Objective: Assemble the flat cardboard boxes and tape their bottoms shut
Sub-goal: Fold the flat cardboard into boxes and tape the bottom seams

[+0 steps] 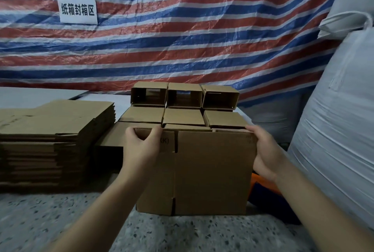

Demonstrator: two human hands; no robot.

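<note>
Cardboard box (212, 170) sits lower centre of frame w/ its bottom edge on the speckled floor (60, 221). Your left hand (141, 146) has its grip curled over the box's top left edge; your right hand (265, 154) holds the top right corner, fingers wrapped round it. Flat box stack (54, 138) at left; assembled boxes (184, 106) just behind, mid-frame.

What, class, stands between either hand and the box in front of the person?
Nothing visible. The left hand already grips the box at its top left edge, fingers curled over the rim. The right hand holds its right side. No other thing lies between hands and box.
</note>
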